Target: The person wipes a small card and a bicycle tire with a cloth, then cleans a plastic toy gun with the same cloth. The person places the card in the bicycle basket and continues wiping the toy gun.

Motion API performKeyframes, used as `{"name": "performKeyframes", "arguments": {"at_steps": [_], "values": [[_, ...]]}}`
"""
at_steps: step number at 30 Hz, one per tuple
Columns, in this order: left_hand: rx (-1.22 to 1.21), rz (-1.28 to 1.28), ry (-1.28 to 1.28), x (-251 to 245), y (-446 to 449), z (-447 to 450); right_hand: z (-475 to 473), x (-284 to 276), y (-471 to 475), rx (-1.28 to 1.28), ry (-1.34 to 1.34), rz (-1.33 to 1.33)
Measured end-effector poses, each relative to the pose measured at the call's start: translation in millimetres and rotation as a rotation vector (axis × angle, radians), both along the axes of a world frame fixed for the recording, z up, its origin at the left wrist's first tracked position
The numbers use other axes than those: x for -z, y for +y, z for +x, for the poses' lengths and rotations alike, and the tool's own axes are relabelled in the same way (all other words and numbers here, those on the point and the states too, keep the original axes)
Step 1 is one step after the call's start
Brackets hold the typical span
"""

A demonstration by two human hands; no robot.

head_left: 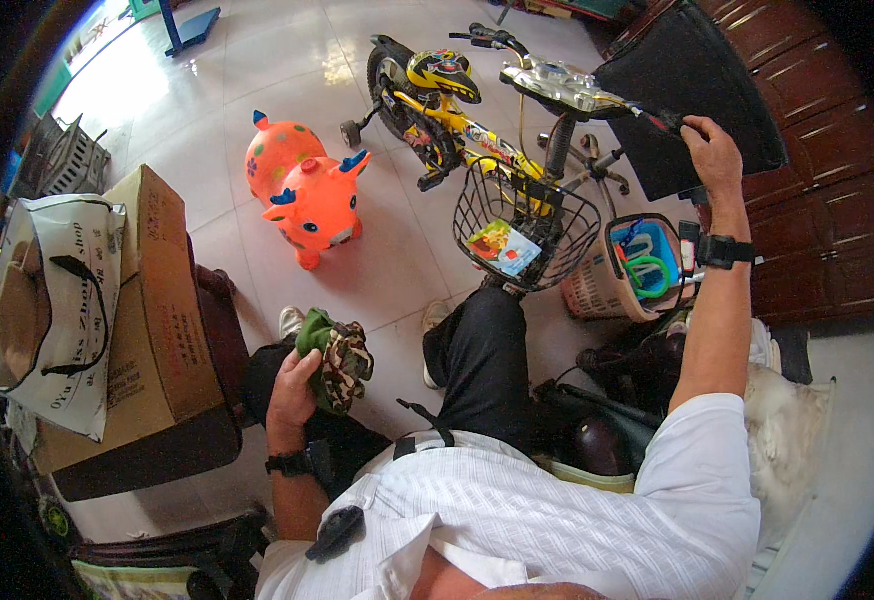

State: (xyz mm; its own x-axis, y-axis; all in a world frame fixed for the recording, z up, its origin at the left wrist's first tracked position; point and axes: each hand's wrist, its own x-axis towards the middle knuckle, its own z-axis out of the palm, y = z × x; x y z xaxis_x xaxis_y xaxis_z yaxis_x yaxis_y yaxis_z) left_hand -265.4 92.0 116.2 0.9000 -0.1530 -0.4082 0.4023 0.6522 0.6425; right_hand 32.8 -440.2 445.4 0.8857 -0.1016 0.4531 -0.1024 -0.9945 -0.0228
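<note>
My left hand (pixel 294 386) grips a bundled cloth item (pixel 341 364), plain green on one side and camouflage-patterned on the other, above my left thigh. My right hand (pixel 713 154) reaches forward with bent fingers at the end of the handlebar (pixel 654 120) of a small yellow children's bicycle (pixel 482 135). Dark grip and black panel merge there, so I cannot make out whether the fingers hold the grip. In front of my right knee is the bicycle's black wire basket (pixel 590 232), with a colourful printed packet or booklet (pixel 504 247) at it.
An orange inflatable animal toy (pixel 302 187) stands on the tiled floor. Left are a cardboard box (pixel 159 300) and a white bag (pixel 80 300). A plastic basket (pixel 594 289) of items sits right of the bicycle, near a black panel (pixel 707 90), possibly a chair back, and brown cabinets (pixel 819 135).
</note>
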Motion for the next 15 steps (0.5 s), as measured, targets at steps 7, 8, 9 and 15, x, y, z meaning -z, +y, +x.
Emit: {"name": "performKeyframes", "arguments": {"at_steps": [7,8,9,15], "values": [[0.028,-0.019,-0.017,6.8,2.6,0.8,-7.1,-1.4,9.4,-0.001,-0.004,-0.043],[0.023,0.000,-0.011,10.4,2.8,1.4,-8.3,-4.5,9.2,-0.032,0.041,-0.017],[0.020,-0.001,-0.020,14.2,2.5,1.9,-11.3,-9.4,7.9,-0.050,0.088,0.020],[-0.017,-0.013,-0.018,33.0,2.7,2.1,-27.7,-40.2,1.4,-0.277,0.351,0.063]]}}
